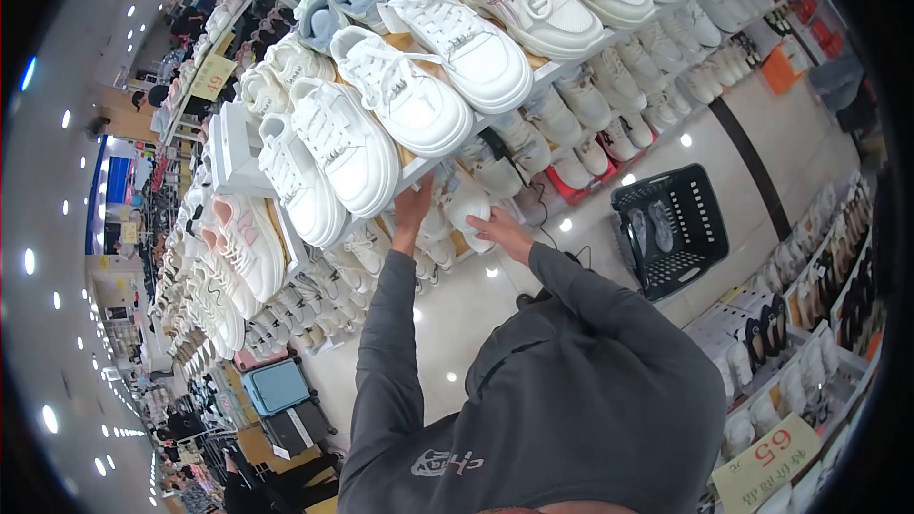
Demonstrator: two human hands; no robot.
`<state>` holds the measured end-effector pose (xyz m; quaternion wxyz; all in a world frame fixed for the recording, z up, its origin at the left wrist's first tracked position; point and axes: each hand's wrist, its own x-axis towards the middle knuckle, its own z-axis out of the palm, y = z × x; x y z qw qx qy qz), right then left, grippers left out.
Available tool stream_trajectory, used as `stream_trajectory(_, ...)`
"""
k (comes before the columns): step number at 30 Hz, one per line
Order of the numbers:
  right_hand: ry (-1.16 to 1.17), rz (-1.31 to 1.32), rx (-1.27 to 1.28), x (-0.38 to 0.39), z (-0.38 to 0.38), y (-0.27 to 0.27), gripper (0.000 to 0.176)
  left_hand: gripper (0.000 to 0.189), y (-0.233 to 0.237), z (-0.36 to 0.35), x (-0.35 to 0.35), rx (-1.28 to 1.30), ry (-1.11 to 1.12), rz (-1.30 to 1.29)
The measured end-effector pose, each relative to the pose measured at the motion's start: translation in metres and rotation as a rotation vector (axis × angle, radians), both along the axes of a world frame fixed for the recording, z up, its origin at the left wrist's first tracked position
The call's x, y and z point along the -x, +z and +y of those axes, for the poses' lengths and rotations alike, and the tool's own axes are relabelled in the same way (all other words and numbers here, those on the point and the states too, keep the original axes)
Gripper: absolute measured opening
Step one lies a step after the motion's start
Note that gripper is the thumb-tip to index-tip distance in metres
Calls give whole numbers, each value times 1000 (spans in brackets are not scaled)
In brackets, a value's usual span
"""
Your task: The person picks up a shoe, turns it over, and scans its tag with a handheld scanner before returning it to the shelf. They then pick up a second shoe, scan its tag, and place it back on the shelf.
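Note:
My right hand (505, 233) is closed on the toe of a white shoe (466, 207), on the lower shelf just beneath the upper shelf's edge. To its left, my left hand (413, 207) reaches in under that edge, with its fingers largely hidden, so whether it holds anything does not show. A pale shoe (434, 225) lies between the two hands, partly covered. Directly above them, large white sneakers (405, 90) stand in a row on the upper shelf (416, 169), toes toward me.
A black shopping basket (674, 228) with clear-looking items inside stands on the tiled floor to the right. More shoe racks (809, 362) run along the right side. A blue suitcase (276, 386) stands at lower left. A thin dark cable (545, 214) hangs near the shelf.

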<state>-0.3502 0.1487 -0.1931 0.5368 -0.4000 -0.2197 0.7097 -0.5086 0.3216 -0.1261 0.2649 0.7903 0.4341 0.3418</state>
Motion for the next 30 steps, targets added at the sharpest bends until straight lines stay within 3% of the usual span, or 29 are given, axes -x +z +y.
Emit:
stream_trajectory(8, -42, -40, 80, 10, 38, -16, 72, 44, -20, 42, 6, 96, 44, 375)
stream_trajectory(10, -74, -48, 90, 14, 47, -28, 75, 36, -15, 35, 1, 189, 95, 289)
stream_trajectory(14, -74, -42, 140, 16, 61, -42, 73, 36, -26, 38, 11, 245, 26, 138)
stream_trajectory(23, -156, 15, 174, 30, 71, -66, 69, 42, -34, 40, 9, 273, 60, 320)
stream_trajectory(26, -253, -157, 145, 42, 79, -89, 69, 44, -35, 41, 5, 266, 73, 366)
stream_trajectory(30, -406, -579, 123, 55, 81, -96, 71, 48, -32, 37, 3, 235, 74, 328)
